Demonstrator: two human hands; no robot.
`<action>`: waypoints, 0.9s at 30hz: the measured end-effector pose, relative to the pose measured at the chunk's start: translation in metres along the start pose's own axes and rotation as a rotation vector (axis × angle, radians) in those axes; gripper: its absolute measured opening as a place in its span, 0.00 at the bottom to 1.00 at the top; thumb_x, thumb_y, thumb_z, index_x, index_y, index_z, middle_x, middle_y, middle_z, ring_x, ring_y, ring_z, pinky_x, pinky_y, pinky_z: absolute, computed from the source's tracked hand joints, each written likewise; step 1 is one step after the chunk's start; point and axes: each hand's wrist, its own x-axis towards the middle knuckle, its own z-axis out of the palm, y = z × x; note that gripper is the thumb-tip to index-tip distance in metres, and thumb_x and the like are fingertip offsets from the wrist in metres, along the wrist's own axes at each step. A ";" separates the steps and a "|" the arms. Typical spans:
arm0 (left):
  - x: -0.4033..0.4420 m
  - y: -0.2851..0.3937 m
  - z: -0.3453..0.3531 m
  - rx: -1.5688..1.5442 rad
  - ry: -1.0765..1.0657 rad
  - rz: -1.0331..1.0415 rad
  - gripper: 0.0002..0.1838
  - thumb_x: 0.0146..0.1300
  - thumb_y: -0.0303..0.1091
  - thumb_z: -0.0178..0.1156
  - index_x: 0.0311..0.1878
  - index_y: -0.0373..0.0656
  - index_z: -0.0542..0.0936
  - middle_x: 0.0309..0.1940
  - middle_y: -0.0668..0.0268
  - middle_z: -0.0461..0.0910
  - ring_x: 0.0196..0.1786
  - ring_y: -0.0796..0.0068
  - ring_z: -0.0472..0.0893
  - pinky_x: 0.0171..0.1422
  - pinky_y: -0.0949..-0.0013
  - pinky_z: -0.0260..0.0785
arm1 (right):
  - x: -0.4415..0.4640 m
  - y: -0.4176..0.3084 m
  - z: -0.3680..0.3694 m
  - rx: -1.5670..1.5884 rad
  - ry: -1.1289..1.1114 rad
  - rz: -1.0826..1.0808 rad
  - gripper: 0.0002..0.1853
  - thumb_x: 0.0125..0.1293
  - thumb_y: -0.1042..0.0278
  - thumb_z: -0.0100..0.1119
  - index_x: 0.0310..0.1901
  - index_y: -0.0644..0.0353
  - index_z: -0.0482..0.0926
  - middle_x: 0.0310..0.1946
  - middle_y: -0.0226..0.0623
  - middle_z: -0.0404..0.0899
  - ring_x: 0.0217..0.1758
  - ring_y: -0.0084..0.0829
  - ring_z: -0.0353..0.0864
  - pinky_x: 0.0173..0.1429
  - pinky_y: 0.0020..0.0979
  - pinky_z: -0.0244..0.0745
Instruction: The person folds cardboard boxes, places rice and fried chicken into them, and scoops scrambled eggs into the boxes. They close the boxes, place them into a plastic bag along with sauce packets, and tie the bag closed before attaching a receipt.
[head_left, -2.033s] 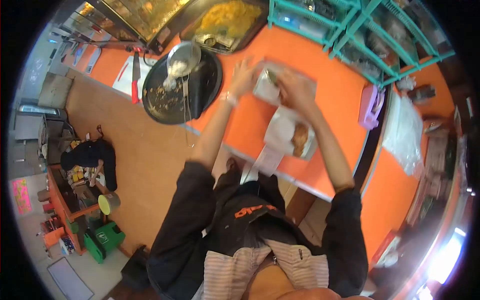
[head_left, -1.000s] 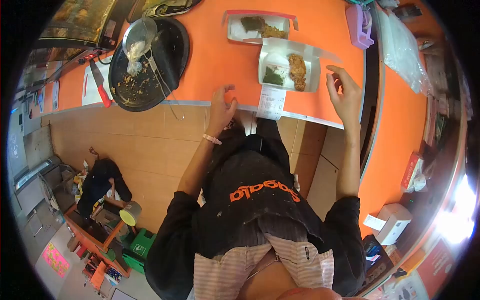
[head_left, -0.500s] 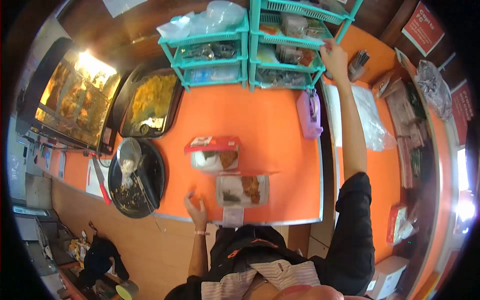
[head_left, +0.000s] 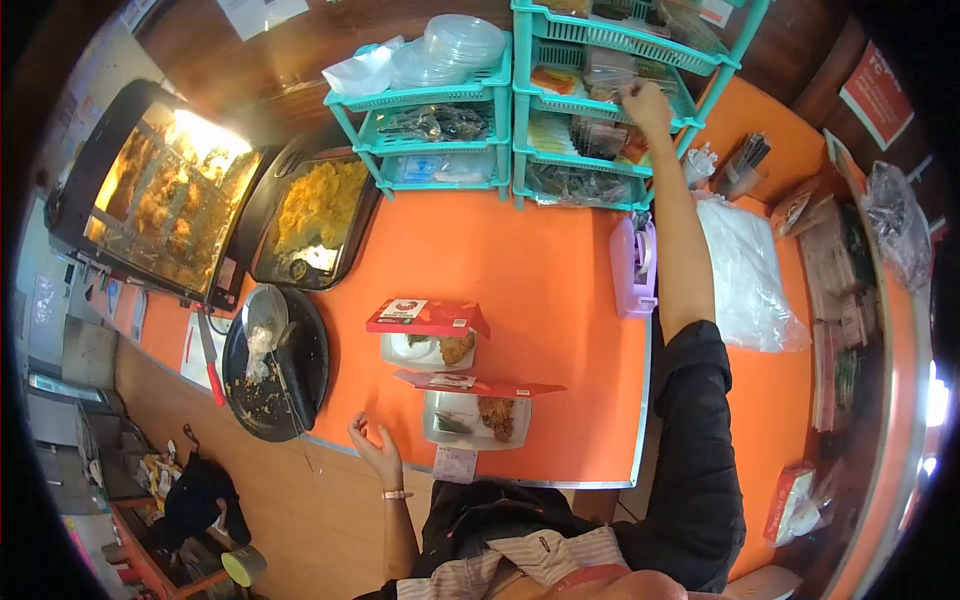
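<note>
My right hand (head_left: 648,105) reaches into a tier of the right turquoise rack (head_left: 585,102), beside small clear packets (head_left: 607,72). Its fingers are bent closed, and whatever they hold is hidden. Near the counter's front edge my left hand (head_left: 376,447) is open, fingers apart and loosely curved, holding nothing. To its right stands an open meal box (head_left: 477,416) with a raised red lid, fried chicken (head_left: 497,417) inside and a paper slip (head_left: 455,464) at its front. Behind it sits a second box with a red lid (head_left: 428,316), containing chicken and something white.
At left are a lit display case (head_left: 165,200), a tray of yellow food (head_left: 315,215) and a round black pan (head_left: 300,340) with a strainer (head_left: 264,318). A red-handled knife (head_left: 213,375) lies beside it. A purple tape dispenser (head_left: 634,265) and plastic bags (head_left: 745,270) are at right.
My right hand has moved from the rack's right edge leftward into the tier with the packets. The left hand stays open by the counter edge. The camera view has shifted slightly.
</note>
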 end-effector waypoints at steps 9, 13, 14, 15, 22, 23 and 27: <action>0.046 0.099 0.008 -0.477 0.038 0.111 0.17 0.59 0.27 0.52 0.51 0.37 0.65 0.47 0.60 0.68 0.51 0.68 0.69 0.58 0.66 0.60 | -0.172 -0.066 -0.069 0.862 -0.309 -0.407 0.05 0.59 0.71 0.54 0.35 0.62 0.76 0.30 0.28 0.76 0.34 0.18 0.73 0.41 0.20 0.67; 0.061 0.180 0.041 -1.161 -0.565 -0.137 0.18 0.64 0.37 0.47 0.56 0.44 0.62 0.50 0.64 0.69 0.50 0.76 0.71 0.51 0.72 0.66 | -0.310 -0.104 -0.041 0.867 -0.648 -0.435 0.05 0.58 0.75 0.53 0.35 0.66 0.74 0.30 0.32 0.75 0.37 0.22 0.74 0.44 0.25 0.68; 0.057 0.179 0.044 -1.216 -0.661 -0.323 0.16 0.65 0.39 0.46 0.54 0.46 0.63 0.49 0.66 0.70 0.50 0.77 0.71 0.49 0.72 0.67 | -0.335 -0.111 -0.040 0.837 -0.715 -0.408 0.05 0.59 0.75 0.52 0.34 0.67 0.74 0.30 0.33 0.75 0.38 0.22 0.74 0.46 0.26 0.68; 0.053 0.171 0.040 -1.220 -0.643 -0.322 0.16 0.65 0.39 0.46 0.54 0.46 0.63 0.49 0.66 0.70 0.50 0.77 0.71 0.49 0.72 0.67 | -0.358 -0.119 -0.041 0.860 -0.694 -0.382 0.04 0.60 0.75 0.51 0.34 0.66 0.73 0.30 0.33 0.74 0.37 0.21 0.73 0.45 0.25 0.68; 0.062 0.095 0.012 -1.300 -0.795 -0.543 0.11 0.65 0.41 0.46 0.47 0.48 0.67 0.42 0.67 0.73 0.47 0.74 0.74 0.46 0.68 0.70 | -0.450 -0.105 -0.059 1.117 -0.765 0.069 0.04 0.65 0.74 0.43 0.38 0.62 0.68 0.34 0.35 0.74 0.40 0.21 0.73 0.43 0.23 0.69; 0.065 0.102 0.006 -1.316 -0.827 -0.647 0.10 0.65 0.40 0.47 0.46 0.47 0.67 0.41 0.67 0.73 0.46 0.74 0.74 0.46 0.67 0.70 | -0.462 -0.104 -0.047 1.112 -0.751 0.084 0.04 0.65 0.74 0.43 0.38 0.62 0.68 0.34 0.35 0.74 0.40 0.21 0.73 0.43 0.23 0.69; 0.052 0.087 0.017 -1.458 -0.670 -0.621 0.09 0.65 0.35 0.46 0.47 0.45 0.68 0.42 0.65 0.73 0.45 0.70 0.75 0.47 0.66 0.71 | -0.519 -0.112 -0.010 1.092 -0.428 0.418 0.04 0.65 0.72 0.44 0.38 0.62 0.68 0.35 0.32 0.72 0.40 0.21 0.71 0.43 0.22 0.69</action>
